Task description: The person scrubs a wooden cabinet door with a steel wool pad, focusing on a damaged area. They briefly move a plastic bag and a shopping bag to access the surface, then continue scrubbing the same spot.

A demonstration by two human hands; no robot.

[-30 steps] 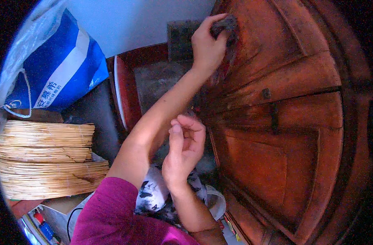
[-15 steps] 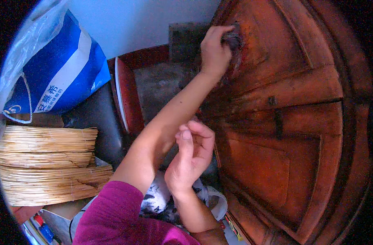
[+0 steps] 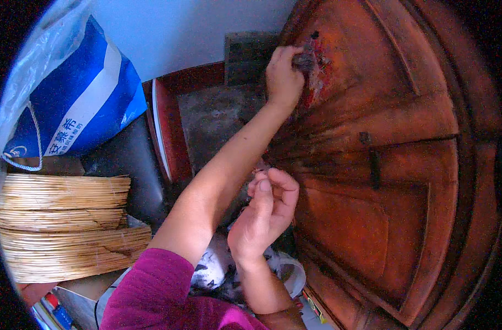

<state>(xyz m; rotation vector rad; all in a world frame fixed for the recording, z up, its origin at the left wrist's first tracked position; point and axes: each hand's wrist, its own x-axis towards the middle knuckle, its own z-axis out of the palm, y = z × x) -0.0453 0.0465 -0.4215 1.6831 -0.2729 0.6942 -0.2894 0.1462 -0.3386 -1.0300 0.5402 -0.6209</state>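
Note:
My left hand (image 3: 285, 77), reaching up from the lower left in a purple sleeve, is closed around a dark grey wad (image 3: 303, 61). The wad, a rag or scouring pad, lies at the brown wooden cabinet door (image 3: 366, 60), beside a patch of red and pale marks (image 3: 318, 77). Lower down, my right hand (image 3: 265, 217) hangs in front of the cabinet near my left forearm. Its fingers are curled, with the thumb close to the fingertips. Whatever those fingers may hold is hidden.
A blue and white bag (image 3: 91, 93) with a rope handle stands at the upper left. Below it are stacked bundles of thin straw-coloured sticks (image 3: 69, 231). A dark red-sided box (image 3: 177, 132) sits by the wall. Beneath my right forearm is a white bucket (image 3: 295, 275).
My left hand has moved slightly down and left with the wad, uncovering more of the red and pale patch. My right hand has shifted a little to the right.

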